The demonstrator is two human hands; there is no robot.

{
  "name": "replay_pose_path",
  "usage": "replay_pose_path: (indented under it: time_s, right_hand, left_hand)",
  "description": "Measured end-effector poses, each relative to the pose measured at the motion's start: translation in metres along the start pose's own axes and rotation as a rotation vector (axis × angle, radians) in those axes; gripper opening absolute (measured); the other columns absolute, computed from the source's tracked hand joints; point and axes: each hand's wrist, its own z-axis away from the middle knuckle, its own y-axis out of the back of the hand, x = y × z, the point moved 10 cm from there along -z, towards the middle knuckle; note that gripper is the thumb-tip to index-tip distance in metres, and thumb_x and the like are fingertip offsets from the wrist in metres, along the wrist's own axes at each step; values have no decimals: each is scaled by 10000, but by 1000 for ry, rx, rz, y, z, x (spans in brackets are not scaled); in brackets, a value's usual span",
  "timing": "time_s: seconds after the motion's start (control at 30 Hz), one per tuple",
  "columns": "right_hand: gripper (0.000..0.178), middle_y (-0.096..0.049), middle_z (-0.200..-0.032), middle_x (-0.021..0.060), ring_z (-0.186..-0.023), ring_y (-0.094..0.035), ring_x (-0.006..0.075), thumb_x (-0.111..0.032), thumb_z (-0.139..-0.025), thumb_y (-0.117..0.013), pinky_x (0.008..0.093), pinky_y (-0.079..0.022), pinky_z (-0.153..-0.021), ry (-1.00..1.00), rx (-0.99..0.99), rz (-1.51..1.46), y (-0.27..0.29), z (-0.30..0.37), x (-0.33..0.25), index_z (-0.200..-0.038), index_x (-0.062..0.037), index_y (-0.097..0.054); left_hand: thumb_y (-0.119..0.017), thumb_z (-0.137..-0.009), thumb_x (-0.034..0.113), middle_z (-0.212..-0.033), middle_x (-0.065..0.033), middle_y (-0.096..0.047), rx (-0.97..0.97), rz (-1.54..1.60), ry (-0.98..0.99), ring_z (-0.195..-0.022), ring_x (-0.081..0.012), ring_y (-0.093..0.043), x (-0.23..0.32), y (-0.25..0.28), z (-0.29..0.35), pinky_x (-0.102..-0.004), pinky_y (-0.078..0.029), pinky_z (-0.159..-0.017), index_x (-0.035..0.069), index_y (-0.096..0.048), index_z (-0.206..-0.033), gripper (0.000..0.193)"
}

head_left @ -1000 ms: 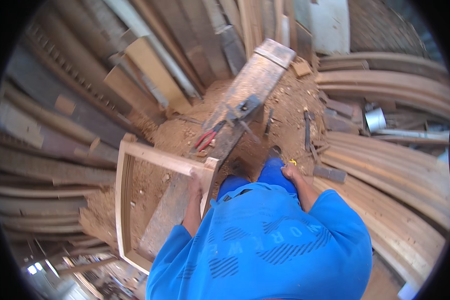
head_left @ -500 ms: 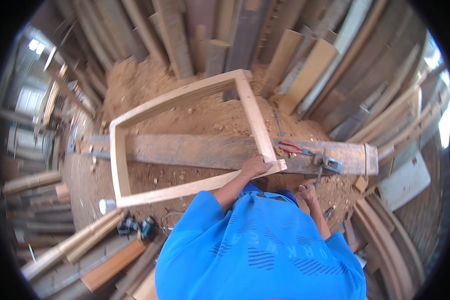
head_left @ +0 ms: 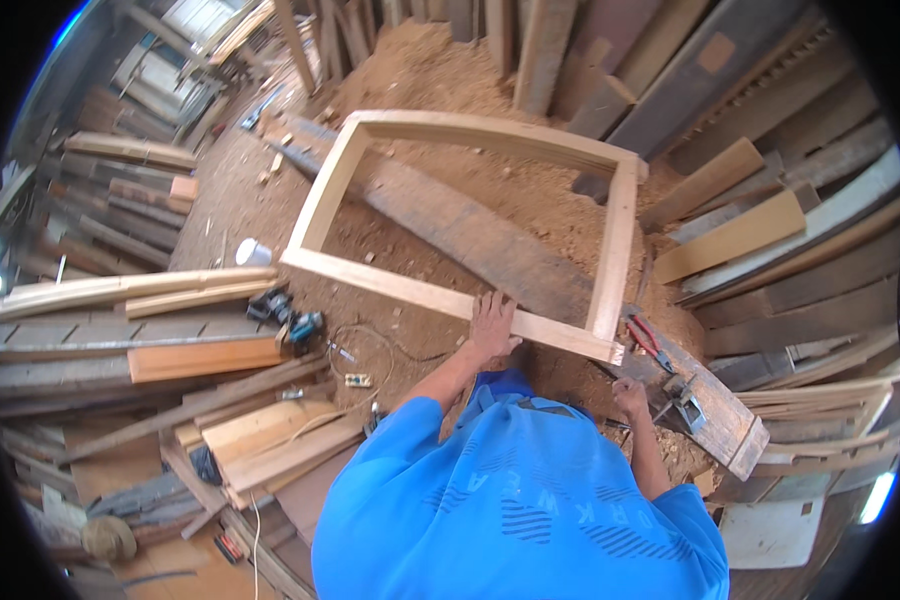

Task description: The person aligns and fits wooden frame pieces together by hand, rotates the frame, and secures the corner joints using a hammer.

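Note:
A pale wooden frame [head_left: 610, 250] of four joined bars leans out in front of me over the plank on the ground. My left hand [head_left: 491, 326] lies across its near bar and grips it, fingers over the top. Closer to the right, my right hand [head_left: 629, 397] is closed in a fist, near the frame's right corner. Whatever it may hold is too small to make out. Beside that fist, a metal tool like a hammer head [head_left: 682, 408] rests on the plank; its handle is unclear. Red-handled pliers [head_left: 650, 340] lie on the plank beyond it.
A long weathered plank [head_left: 450, 235] runs diagonally under the frame across sawdust. Boards [head_left: 730, 235] lean at the far right. On the left are stacked timbers [head_left: 140, 290], a power tool [head_left: 292, 318], a white cup [head_left: 254, 252] and a thin cord [head_left: 395, 350].
The view has turned, so the plank now slants down to the right and more of the left-side timber shows. My left hand has shifted left along the near bar, away from the corner.

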Motion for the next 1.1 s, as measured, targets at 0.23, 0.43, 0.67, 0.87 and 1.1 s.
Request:
replay_pose_path:
  time_s: [0.23,0.43,0.67,0.87,1.1]
  right_hand:
    - [194,-628,-667,50,-607,-585,114,-162,-850,-611,293,-457,-533,24,-152,119,-39,-5,-29,-800,7,-692]
    - [365,-664,-735,89,-642,-624,203,-402,-878,-701,358,-503,-590,-319,-359,-209,-99,-3,-59,-941,-43,-676]
    - [468,-605,-830,49,-635,-553,186,-547,-886,-690,359,-470,-589,-659,111,-847,-141,10,-98,-1078,-130,-599]
    - [659,-624,-939,65,-841,-527,234,-701,-844,-626,467,-426,-839,-689,243,-900,-147,14,-104,-1166,-128,-580]
    - [848,-620,-1150,122,-939,-507,266,-797,-776,-615,496,-394,-970,-663,160,-916,-151,4,-84,-1267,-110,-540]
  left_hand:
    - [-823,-691,339,-1567,-315,-210,252,22,207,-1457,-486,-192,-66,27,37,-602,-189,-1166,139,-310,-1544,1015]
    - [-814,-691,338,-1574,-302,-216,191,29,211,-1459,-485,-196,-139,40,32,-601,-171,-1174,198,-368,-1521,952]
    - [-848,-588,394,-1397,-193,-509,-31,-146,158,-1364,-408,-397,-296,64,28,-565,-269,-1141,143,-580,-1292,794]
    - [-816,-599,303,-1107,-157,-677,-346,-188,-126,-1118,-322,-630,-310,53,6,-470,-478,-977,127,-629,-1124,585]
    - [-826,-608,290,-942,-142,-733,-358,-143,-33,-925,-322,-715,-305,61,7,-436,-568,-815,106,-676,-1030,484]
